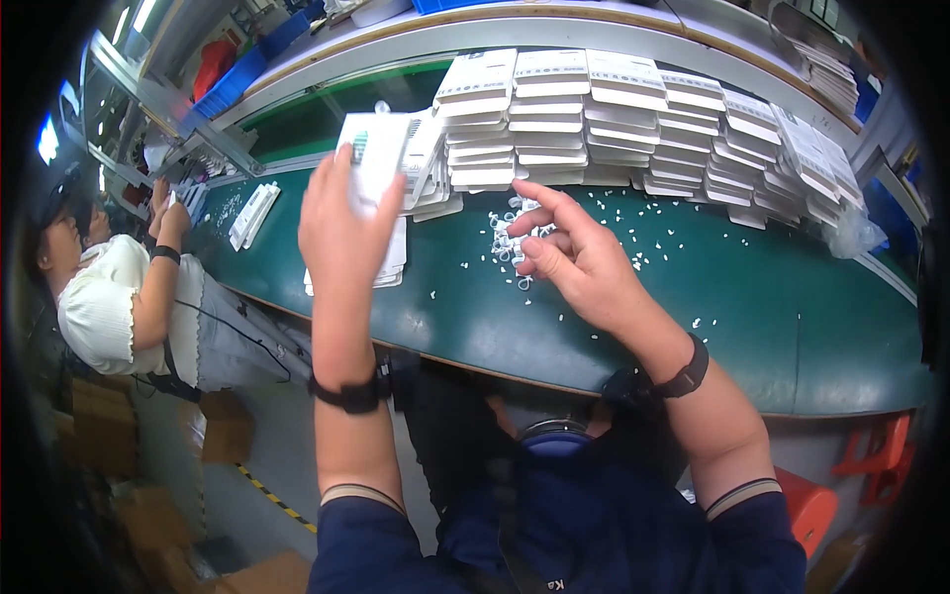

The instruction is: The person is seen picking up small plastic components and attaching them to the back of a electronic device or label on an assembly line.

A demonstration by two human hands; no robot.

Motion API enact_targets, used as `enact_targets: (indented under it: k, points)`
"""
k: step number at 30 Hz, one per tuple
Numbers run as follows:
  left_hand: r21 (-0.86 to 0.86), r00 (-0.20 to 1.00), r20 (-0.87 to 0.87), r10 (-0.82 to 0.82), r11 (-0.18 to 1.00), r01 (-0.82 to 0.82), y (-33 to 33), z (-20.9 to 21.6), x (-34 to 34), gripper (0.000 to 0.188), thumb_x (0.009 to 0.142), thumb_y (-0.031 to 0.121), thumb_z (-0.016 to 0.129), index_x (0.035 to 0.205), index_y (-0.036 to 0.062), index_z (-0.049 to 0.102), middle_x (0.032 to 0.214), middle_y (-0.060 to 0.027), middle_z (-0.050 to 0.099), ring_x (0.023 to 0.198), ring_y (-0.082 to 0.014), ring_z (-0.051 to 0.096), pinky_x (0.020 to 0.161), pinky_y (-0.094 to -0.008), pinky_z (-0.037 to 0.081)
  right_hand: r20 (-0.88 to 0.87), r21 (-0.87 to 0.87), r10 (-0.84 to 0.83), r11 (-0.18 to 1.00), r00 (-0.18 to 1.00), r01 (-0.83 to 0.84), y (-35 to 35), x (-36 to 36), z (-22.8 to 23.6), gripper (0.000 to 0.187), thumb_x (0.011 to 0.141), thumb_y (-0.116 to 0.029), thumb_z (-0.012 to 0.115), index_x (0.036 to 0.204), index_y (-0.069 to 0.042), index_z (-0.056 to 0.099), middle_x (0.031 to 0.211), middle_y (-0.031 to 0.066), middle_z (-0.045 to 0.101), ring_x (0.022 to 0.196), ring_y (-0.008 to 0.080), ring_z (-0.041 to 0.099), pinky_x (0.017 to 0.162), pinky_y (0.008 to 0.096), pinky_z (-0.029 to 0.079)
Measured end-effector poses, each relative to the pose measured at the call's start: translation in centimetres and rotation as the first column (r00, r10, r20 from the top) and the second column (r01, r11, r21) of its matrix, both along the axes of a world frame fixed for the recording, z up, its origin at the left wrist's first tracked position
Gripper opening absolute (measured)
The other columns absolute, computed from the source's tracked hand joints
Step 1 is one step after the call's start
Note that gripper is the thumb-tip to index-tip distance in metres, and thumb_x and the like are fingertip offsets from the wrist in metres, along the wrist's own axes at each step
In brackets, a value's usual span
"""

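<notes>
My left hand point(341, 223) is raised over the green belt point(772, 307) and grips a white flat packaging card point(374, 153) upright. My right hand point(574, 257) reaches into a pile of small white plastic clips point(507, 243), its thumb and forefinger pinching one small white piece. Under my left hand lies a short stack of white cards point(396, 262). Just behind it leans another batch of cards point(427, 168).
Tall overlapping rows of white cards point(633, 119) fill the far side of the belt. Loose white clips are scattered on the green surface. A co-worker point(119, 297) sits at the left beside a small card stack point(253, 214). Blue bins stand on the back shelf.
</notes>
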State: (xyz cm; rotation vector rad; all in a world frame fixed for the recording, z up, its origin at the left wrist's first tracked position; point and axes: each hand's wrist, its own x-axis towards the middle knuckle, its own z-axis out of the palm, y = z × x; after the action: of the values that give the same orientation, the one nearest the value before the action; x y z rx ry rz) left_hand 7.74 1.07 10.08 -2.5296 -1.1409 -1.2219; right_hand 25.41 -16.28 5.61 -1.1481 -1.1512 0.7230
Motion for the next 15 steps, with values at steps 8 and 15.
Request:
enact_targets:
  k: [8, 15]
  points:
    - [-0.151, 0.997, -0.074, -0.032, 0.988, 0.020, 5.3, 0.8, 2.8, 0.065, 0.091, 0.048, 0.058, 0.137, 0.0039, 0.048, 0.135, -0.0193, 0.053, 0.127, -0.0351, 0.048, 0.104, -0.0400, 0.039, 0.515, 0.124, -0.088, 0.992, 0.853, 0.028, -0.5, -0.2, 0.1, 0.039, 0.088, -0.018, 0.064, 0.126, -0.011, 0.056, 0.092, 0.0075, 0.066, 0.077, 0.0268, 0.065, 0.066, 0.0360, 0.053]
    - [-0.196, 0.957, -0.265, -0.114, 0.979, 0.063, 1.3, -5.6, -5.1, 0.074, 0.082, 0.017, 0.073, 0.143, 0.0015, 0.036, 0.130, -0.0245, 0.054, 0.119, -0.0396, 0.053, 0.101, -0.0416, 0.041, 0.527, 0.285, -0.217, 0.956, 0.822, 0.070, 0.0, 0.0, -0.5, 0.021, 0.089, -0.017, 0.062, 0.107, -0.010, 0.066, 0.091, 0.0098, 0.069, 0.076, 0.0277, 0.067, 0.065, 0.0354, 0.054]
